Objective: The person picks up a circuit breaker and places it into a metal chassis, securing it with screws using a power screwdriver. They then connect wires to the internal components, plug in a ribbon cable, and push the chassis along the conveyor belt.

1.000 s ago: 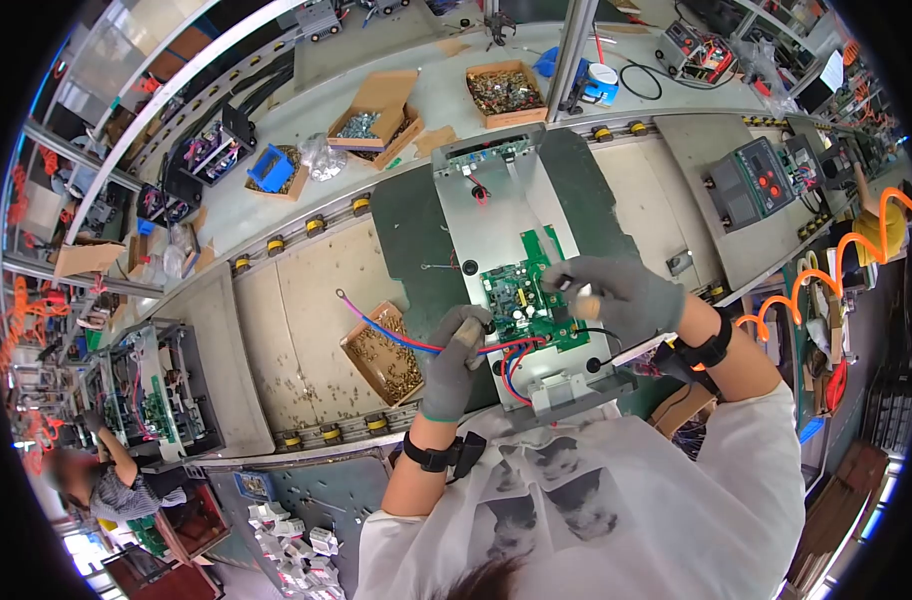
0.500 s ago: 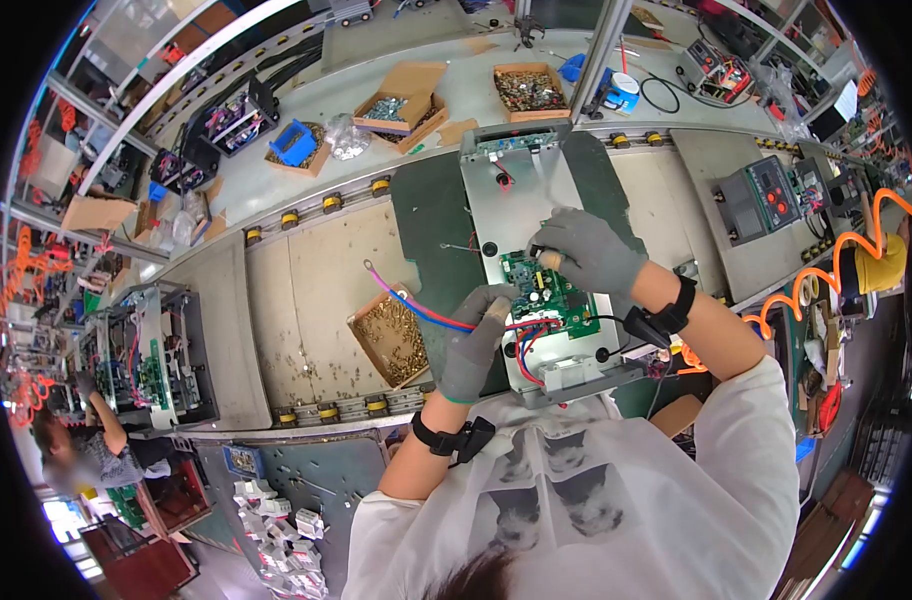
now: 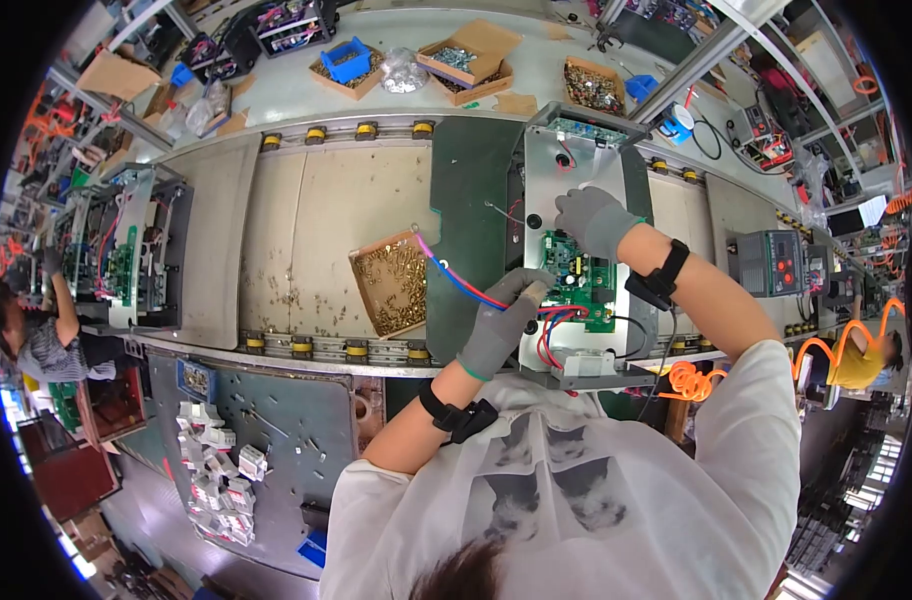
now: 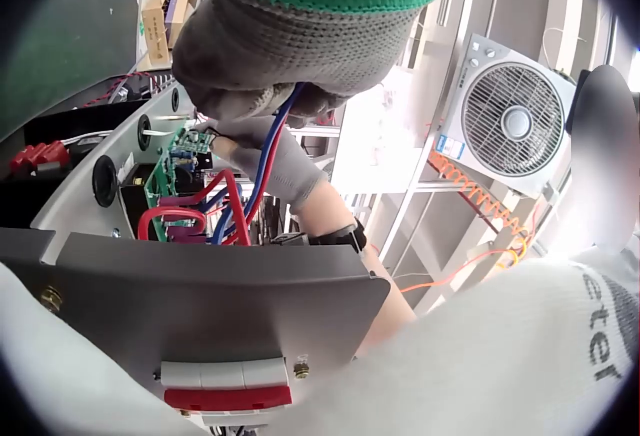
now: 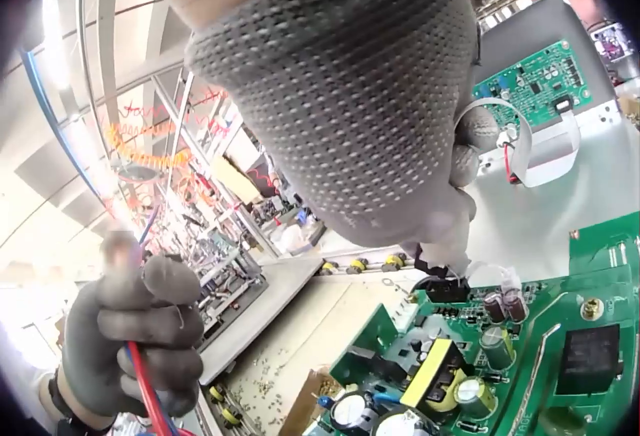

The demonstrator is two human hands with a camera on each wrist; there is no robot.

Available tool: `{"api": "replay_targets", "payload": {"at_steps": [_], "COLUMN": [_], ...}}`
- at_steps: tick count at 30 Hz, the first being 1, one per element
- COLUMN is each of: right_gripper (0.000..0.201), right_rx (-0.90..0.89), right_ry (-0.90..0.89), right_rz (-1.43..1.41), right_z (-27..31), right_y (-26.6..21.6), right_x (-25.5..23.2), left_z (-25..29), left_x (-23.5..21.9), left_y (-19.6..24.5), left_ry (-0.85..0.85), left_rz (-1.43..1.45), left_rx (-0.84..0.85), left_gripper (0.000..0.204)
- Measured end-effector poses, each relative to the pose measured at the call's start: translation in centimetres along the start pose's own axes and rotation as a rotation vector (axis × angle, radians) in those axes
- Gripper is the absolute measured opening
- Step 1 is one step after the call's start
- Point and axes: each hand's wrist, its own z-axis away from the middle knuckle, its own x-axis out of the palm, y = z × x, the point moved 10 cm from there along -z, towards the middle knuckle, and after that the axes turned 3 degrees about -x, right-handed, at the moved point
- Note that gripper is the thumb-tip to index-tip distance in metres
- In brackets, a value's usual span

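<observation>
Left hand (image 3: pixel 501 325), gray glove, center of frame: fingers curled closed, gripping the red and blue wires (image 3: pixel 463 285). The wires' free end sticks out toward the brass parts box; the other end runs to the lower part of the green circuit board (image 3: pixel 588 290).

Right hand (image 3: pixel 596 222), gray glove too, is above the upper end of the board. Fingers curled, on the white ribbon cable (image 5: pixel 548 169) coming from the panel board (image 5: pixel 535 86); exact pinch point hidden by the glove. Fingertips close to a black connector (image 5: pixel 447 290) at the board's edge in the right wrist view; can't tell if touching.

Circuit board lies on the metal chassis (image 3: pixel 553 180), right of center. Chassis sits on the dark green mat (image 3: pixel 466 190). Black cable (image 3: pixel 631 322) loops by the board's lower right. Red-and-white block (image 4: pixel 225 386) on the chassis end panel in the left wrist view.

Brass parts box (image 3: pixel 391 290) left of the mat, loose bits scattered beside it. Far bench (image 3: pixel 536 60), top of frame: blue bin (image 3: pixel 348 62), open cartons, clear plastic bag (image 3: pixel 404 70). Gray unit with red knobs (image 3: pixel 769 262) at right. Orange coiled hose (image 3: pixel 691 382) lower right. White parts pile (image 3: pixel 214 470) lower left. One person (image 3: pixel 46 335) at left edge, another (image 3: pixel 858 358) at right edge.
</observation>
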Motion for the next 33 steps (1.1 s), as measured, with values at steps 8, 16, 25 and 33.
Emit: {"api": "replay_targets", "payload": {"at_steps": [8, 16, 25, 33], "right_gripper": [0.016, 0.015, 0.016, 0.014], "right_rx": [-0.009, 0.058, -0.002, -0.014], "right_ry": [-0.154, -0.281, -0.298, -0.195], "right_rz": [0.084, -0.016, 0.075, -0.110], "right_z": [-1.9, -3.3, -3.9, -3.7], "right_y": [-0.8, 0.7, -1.3, 0.9], "right_x": [0.1, -0.1, -1.9, -0.3], "left_z": [0.1, 0.2, -0.4, -0.1], "left_x": [-0.1, -0.4, -0.5, -0.9], "left_y": [0.9, 0.5, -0.7, -0.6], "left_ry": [-0.001, -0.012, 0.003, -0.001], "left_rz": [0.007, 0.090, 0.102, 0.081], "left_rx": [0.123, 0.064, 0.130, 0.106], "left_gripper": [0.022, 0.022, 0.020, 0.020]}}
